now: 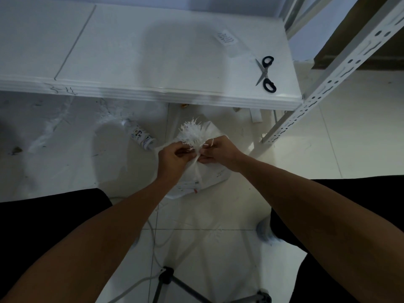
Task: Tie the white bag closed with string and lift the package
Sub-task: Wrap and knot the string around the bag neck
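Observation:
A white woven bag [205,178] stands on the tiled floor between my knees, its mouth gathered into a frayed tuft [192,133]. My left hand [172,157] pinches the gathered neck from the left. From the right, my right hand [218,150] meets it, fingers closed on thin white string [209,143] at the neck. Both hands touch at the neck, and the knot itself is hidden by my fingers.
A white table [153,53] lies ahead with black-handled scissors [265,73] near its right edge. A printed roll [142,137] lies on the floor left of the bag. A perforated metal rack post [328,79] rises at right. A stool's metal legs [175,285] and a cable sit below.

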